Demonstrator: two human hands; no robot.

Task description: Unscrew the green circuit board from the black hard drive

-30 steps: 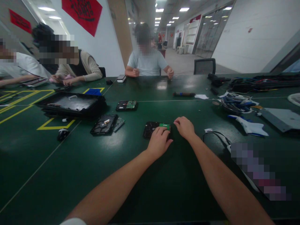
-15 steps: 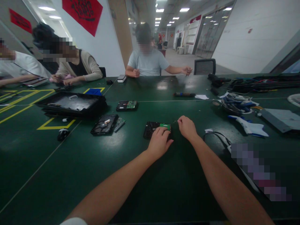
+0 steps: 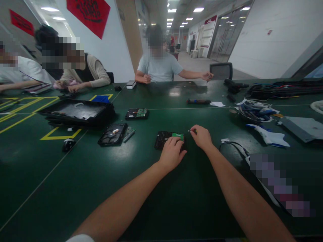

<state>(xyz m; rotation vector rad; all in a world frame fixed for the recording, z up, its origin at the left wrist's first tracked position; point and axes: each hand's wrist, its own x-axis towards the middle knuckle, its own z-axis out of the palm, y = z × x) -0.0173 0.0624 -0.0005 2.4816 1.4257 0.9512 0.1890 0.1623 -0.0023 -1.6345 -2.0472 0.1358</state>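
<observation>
Two bare forearms reached out over the dark green table, hands close together but not touching. The left hand lay flat on the near edge of a hard drive, fingers spread, pressing it down rather than gripping it. The right hand sat just right of the drive with its fingertips pinched on something small and dark, too tiny to identify, perhaps a screw or a bit.

A judgement on risk: the pinched piece looked easy to drop, and on so dark a surface it would probably vanish from sight. With only a flat palm holding it, the drive might also skid if pushed sideways.

That drive was black, lying flat near the table's middle, circuit side up, with a bright green board at its right end.

Beyond it to the left lay a second opened drive, a third farther back, and a black tray. Farthest off, three other people sat at the table's edges.
</observation>
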